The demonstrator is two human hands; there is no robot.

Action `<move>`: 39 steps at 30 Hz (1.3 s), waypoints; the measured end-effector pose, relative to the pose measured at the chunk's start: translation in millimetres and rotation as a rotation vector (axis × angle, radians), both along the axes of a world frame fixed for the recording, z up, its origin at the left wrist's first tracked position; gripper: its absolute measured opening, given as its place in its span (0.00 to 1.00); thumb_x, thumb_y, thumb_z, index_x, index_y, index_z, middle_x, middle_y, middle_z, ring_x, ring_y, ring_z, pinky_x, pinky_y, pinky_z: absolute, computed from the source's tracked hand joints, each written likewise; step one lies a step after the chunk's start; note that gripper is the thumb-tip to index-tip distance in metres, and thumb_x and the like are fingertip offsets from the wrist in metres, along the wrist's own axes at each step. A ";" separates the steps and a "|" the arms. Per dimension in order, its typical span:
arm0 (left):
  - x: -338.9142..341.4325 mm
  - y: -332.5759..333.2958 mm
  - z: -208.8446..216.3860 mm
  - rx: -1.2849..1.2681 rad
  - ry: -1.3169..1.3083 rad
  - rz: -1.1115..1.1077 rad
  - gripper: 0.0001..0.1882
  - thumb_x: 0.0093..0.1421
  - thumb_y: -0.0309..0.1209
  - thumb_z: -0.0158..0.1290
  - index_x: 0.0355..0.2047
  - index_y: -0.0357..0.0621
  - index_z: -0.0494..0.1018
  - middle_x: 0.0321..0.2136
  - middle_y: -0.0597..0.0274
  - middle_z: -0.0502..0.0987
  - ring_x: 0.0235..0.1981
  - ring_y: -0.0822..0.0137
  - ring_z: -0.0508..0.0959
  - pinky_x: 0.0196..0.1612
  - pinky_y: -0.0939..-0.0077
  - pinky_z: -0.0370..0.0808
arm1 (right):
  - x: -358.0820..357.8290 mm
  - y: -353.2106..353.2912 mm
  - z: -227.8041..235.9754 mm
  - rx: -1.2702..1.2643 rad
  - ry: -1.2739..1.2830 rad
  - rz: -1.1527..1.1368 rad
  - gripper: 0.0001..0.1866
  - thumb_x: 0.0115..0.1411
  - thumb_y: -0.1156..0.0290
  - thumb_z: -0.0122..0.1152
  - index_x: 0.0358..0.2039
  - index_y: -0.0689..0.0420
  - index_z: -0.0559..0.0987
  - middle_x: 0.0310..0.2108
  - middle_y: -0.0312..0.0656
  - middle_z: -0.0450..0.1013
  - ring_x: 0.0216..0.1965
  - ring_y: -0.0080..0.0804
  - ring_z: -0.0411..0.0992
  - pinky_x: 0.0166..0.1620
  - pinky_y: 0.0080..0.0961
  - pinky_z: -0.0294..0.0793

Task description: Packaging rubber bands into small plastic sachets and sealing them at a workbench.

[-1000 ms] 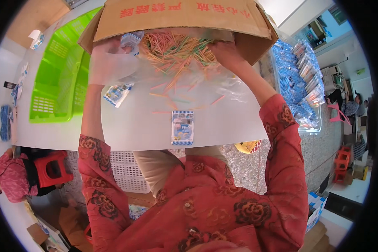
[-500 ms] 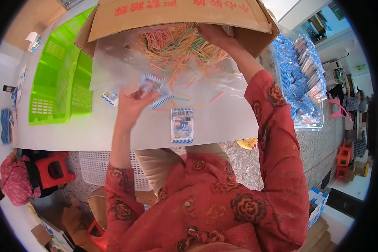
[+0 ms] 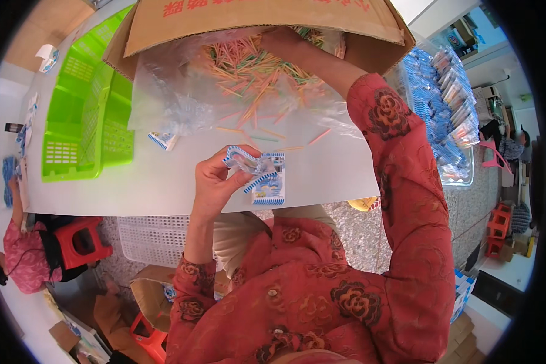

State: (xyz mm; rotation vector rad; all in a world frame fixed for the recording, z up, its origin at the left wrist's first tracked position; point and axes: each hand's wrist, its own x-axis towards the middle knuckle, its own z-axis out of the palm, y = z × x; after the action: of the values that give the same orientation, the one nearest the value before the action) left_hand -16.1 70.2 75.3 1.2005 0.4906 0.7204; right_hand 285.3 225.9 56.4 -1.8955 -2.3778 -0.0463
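My left hand [image 3: 215, 182] pinches a small clear packet with blue-striped edges [image 3: 246, 162] between thumb and fingers, above the table. A second striped packet [image 3: 270, 193] lies flat on the table, partly covered by the held one. Reaching into the open cardboard box [image 3: 255, 15], my right hand [image 3: 282, 42] touches a heap of thin pink, orange and green sticks [image 3: 242, 76]. Its fingertips are hidden among the sticks and under the flap. A clear plastic liner [image 3: 170, 97] spills out of the box, and a few loose sticks [image 3: 264, 138] lie before it.
Left of the box stands a green plastic basket [image 3: 112, 133], with a small striped packet [image 3: 162, 141] near it. At the right, a clear bin [image 3: 458, 173] holds many blue-striped packets. A person in pink [image 3: 27, 255] is at the far left by a red stool [image 3: 82, 242].
My left hand has come nearer and to the right with its packet, now over the packet on the table. Inside the box, my right hand has shifted left into the sticks.
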 end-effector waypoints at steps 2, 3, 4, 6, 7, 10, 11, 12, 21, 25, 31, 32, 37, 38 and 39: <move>1.0 -2.4 2.0 0.002 0.004 -0.003 0.12 0.52 0.22 0.59 0.38 0.34 0.76 0.39 0.60 0.76 0.40 0.72 0.73 0.44 0.77 0.71 | -3.1 5.8 -10.2 -0.049 0.441 -0.245 0.12 0.54 0.73 0.51 0.37 0.51 0.80 0.39 0.45 0.76 0.42 0.38 0.74 0.45 0.33 0.73; 5.1 -3.0 2.9 0.003 0.005 -0.016 0.12 0.52 0.22 0.59 0.37 0.34 0.76 0.39 0.60 0.76 0.40 0.72 0.74 0.44 0.77 0.71 | 9.9 15.5 -30.4 0.092 0.447 -0.161 0.12 0.54 0.72 0.50 0.37 0.51 0.80 0.41 0.45 0.75 0.44 0.38 0.73 0.47 0.32 0.72; 5.3 -3.4 2.2 0.004 0.006 -0.021 0.12 0.52 0.22 0.59 0.37 0.34 0.76 0.39 0.60 0.76 0.40 0.72 0.74 0.44 0.77 0.71 | 14.2 23.3 -42.8 0.228 0.454 -0.062 0.13 0.54 0.71 0.50 0.38 0.51 0.80 0.43 0.44 0.75 0.45 0.38 0.72 0.48 0.32 0.71; -1.3 -6.0 0.2 -0.016 0.017 0.003 0.11 0.52 0.21 0.59 0.37 0.33 0.76 0.40 0.59 0.76 0.40 0.71 0.74 0.43 0.76 0.71 | 2.2 29.5 -43.5 0.188 0.274 -0.087 0.15 0.55 0.72 0.47 0.42 0.53 0.78 0.44 0.44 0.74 0.46 0.36 0.72 0.49 0.30 0.70; -4.0 -7.2 -1.6 -0.014 0.021 0.011 0.11 0.52 0.21 0.59 0.37 0.33 0.76 0.40 0.59 0.76 0.40 0.71 0.74 0.43 0.76 0.71 | -3.0 32.4 -43.4 0.150 0.089 -0.119 0.18 0.56 0.73 0.45 0.47 0.55 0.75 0.45 0.45 0.74 0.47 0.33 0.71 0.50 0.27 0.70; -4.0 -8.9 -1.2 0.027 0.021 0.033 0.11 0.50 0.19 0.57 0.36 0.33 0.75 0.39 0.55 0.77 0.38 0.71 0.76 0.42 0.76 0.74 | 1.9 39.5 -57.4 0.322 0.475 -0.111 0.19 0.56 0.72 0.45 0.47 0.56 0.75 0.45 0.47 0.73 0.48 0.36 0.71 0.50 0.29 0.69; -4.0 -10.0 0.4 0.023 0.033 0.043 0.11 0.50 0.19 0.57 0.35 0.33 0.75 0.39 0.55 0.77 0.37 0.71 0.76 0.42 0.77 0.74 | 3.6 42.6 -61.2 0.326 0.475 -0.114 0.19 0.56 0.72 0.45 0.47 0.56 0.75 0.45 0.47 0.73 0.48 0.36 0.71 0.50 0.29 0.69; -3.4 -10.5 1.7 0.020 0.044 0.051 0.10 0.50 0.19 0.57 0.35 0.33 0.75 0.39 0.55 0.77 0.37 0.72 0.76 0.41 0.78 0.74 | 6.4 45.7 -64.3 0.376 0.300 -0.086 0.18 0.56 0.72 0.45 0.47 0.56 0.75 0.45 0.47 0.73 0.48 0.37 0.71 0.50 0.30 0.69; -6.9 -17.9 1.4 0.025 0.031 0.061 0.08 0.52 0.20 0.57 0.34 0.34 0.75 0.39 0.56 0.77 0.35 0.73 0.76 0.39 0.79 0.74 | 5.7 4.2 -30.5 0.104 0.069 -0.075 0.16 0.57 0.68 0.48 0.45 0.55 0.75 0.45 0.48 0.71 0.48 0.44 0.70 0.51 0.36 0.69; -6.9 -21.1 -1.7 0.038 0.014 0.058 0.08 0.52 0.20 0.56 0.34 0.33 0.75 0.38 0.56 0.77 0.35 0.72 0.76 0.40 0.77 0.74 | 8.0 -28.3 12.5 0.219 -0.032 -0.044 0.09 0.50 0.72 0.54 0.31 0.63 0.78 0.33 0.50 0.76 0.36 0.48 0.75 0.38 0.35 0.75; -5.4 -28.6 -4.3 0.032 0.004 0.081 0.09 0.52 0.20 0.56 0.35 0.33 0.75 0.38 0.58 0.77 0.36 0.71 0.77 0.42 0.75 0.74 | -5.4 -111.7 53.6 -0.028 0.837 -0.327 0.14 0.50 0.63 0.61 0.24 0.63 0.76 0.19 0.44 0.73 0.22 0.29 0.72 0.28 0.28 0.70; -5.7 -29.9 -5.6 0.031 -0.010 0.076 0.10 0.52 0.18 0.56 0.36 0.32 0.75 0.38 0.58 0.76 0.38 0.71 0.75 0.43 0.76 0.73 | -7.1 -124.9 49.6 -0.033 0.837 -0.328 0.14 0.50 0.63 0.61 0.24 0.63 0.76 0.19 0.44 0.73 0.22 0.29 0.72 0.28 0.28 0.70; -5.2 -36.3 -6.7 -0.015 -0.003 0.074 0.11 0.52 0.17 0.56 0.37 0.32 0.76 0.38 0.59 0.76 0.39 0.72 0.74 0.45 0.77 0.71 | -22.7 -171.4 18.7 -0.080 1.019 -0.363 0.08 0.54 0.69 0.61 0.29 0.62 0.78 0.18 0.35 0.69 0.20 0.16 0.64 0.24 0.20 0.65; -2.4 -36.7 -8.1 -0.005 -0.013 0.080 0.10 0.52 0.17 0.56 0.36 0.32 0.76 0.37 0.60 0.76 0.39 0.73 0.74 0.44 0.78 0.71 | -24.4 -178.3 7.1 -0.083 1.020 -0.370 0.08 0.54 0.69 0.61 0.29 0.62 0.78 0.18 0.35 0.69 0.20 0.16 0.64 0.24 0.20 0.65; 0.1 -36.6 -8.6 0.007 -0.020 0.093 0.10 0.52 0.17 0.56 0.36 0.32 0.76 0.36 0.61 0.76 0.38 0.73 0.73 0.44 0.78 0.71 | -26.7 -182.8 -12.5 0.006 0.931 -0.267 0.08 0.54 0.70 0.61 0.29 0.63 0.78 0.19 0.35 0.69 0.20 0.17 0.64 0.25 0.20 0.65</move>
State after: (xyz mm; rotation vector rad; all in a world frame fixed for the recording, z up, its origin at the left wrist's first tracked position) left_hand -16.0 33.6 66.7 1.1821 0.5301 0.8132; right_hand 258.6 43.1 43.9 -1.6689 -1.4933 0.6502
